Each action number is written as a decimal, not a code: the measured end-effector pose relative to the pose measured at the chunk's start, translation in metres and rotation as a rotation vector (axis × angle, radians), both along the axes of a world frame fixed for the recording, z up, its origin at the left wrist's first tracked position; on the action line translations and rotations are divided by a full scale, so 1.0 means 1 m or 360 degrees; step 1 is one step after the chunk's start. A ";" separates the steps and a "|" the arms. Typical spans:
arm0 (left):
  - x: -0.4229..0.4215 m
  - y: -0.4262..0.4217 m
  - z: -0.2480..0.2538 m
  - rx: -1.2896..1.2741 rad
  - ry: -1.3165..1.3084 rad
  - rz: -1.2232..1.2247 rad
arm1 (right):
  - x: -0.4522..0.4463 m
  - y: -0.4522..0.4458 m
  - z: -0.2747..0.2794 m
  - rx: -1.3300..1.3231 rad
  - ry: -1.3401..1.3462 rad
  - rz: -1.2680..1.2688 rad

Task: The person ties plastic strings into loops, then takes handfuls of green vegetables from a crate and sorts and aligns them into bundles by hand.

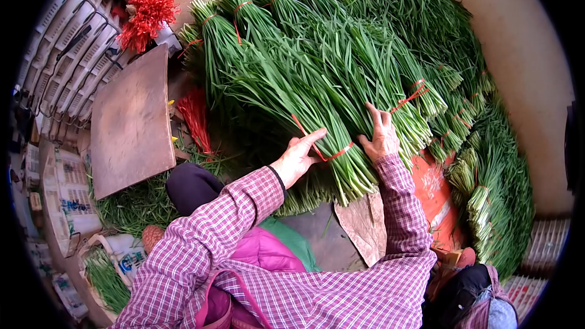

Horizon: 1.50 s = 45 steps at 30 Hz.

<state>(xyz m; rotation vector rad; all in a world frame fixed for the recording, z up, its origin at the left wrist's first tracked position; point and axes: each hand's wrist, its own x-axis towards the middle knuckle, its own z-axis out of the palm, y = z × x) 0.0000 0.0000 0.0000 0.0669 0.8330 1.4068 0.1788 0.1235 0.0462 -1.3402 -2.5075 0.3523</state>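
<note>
A bundle of garlic chives [341, 161], bound with a red tie [339, 153], lies on the pile with its pale cut ends toward me. At its left side, my left hand [300, 153] grips it beside the tie, index finger along the red strip. My right hand [382, 137] lies against the bundle's right side, thumb and index finger apart, between it and a neighbouring bundle [408, 119] with its own red tie. Some fingers of both hands are hidden.
More tied bundles [268, 6] lie behind, others along the right wall [499, 55]. Red ties hang in a bunch [149, 18] and lie in another [195, 120] beside a tilted board [131, 125]. White crates [70, 189] stand left; a person's dark clothing [463, 298] shows lower right.
</note>
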 end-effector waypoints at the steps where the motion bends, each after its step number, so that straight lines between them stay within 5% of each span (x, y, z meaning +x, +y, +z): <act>1: 0.004 -0.001 0.014 0.0040 -0.0063 0.0031 | 0.003 0.004 0.010 0.0021 0.0073 -0.0005; 3: 0.000 -0.047 0.021 -0.0116 -0.0045 0.0010 | -0.009 -0.041 0.012 -0.0088 0.0230 0.0075; 9: 0.036 0.003 -0.007 -0.0050 0.0070 0.0044 | 0.014 -0.027 0.000 0.0278 -0.0131 0.0288; 29: -0.004 -0.032 -0.003 -0.0056 -0.0037 -0.0101 | 0.039 -0.067 -0.015 0.0255 -0.0342 0.0127; 36: -0.044 -0.091 0.018 -0.0188 0.0066 0.0107 | 0.008 -0.071 0.070 0.0242 -0.0120 0.0372; 40: -0.039 -0.091 0.033 0.0041 0.0404 -0.0245 | -0.059 -0.081 0.148 0.0329 0.0389 0.0679; 45: -0.040 -0.093 0.042 0.0250 0.0827 -0.0537 | -0.147 -0.016 0.124 0.0289 0.0253 0.0728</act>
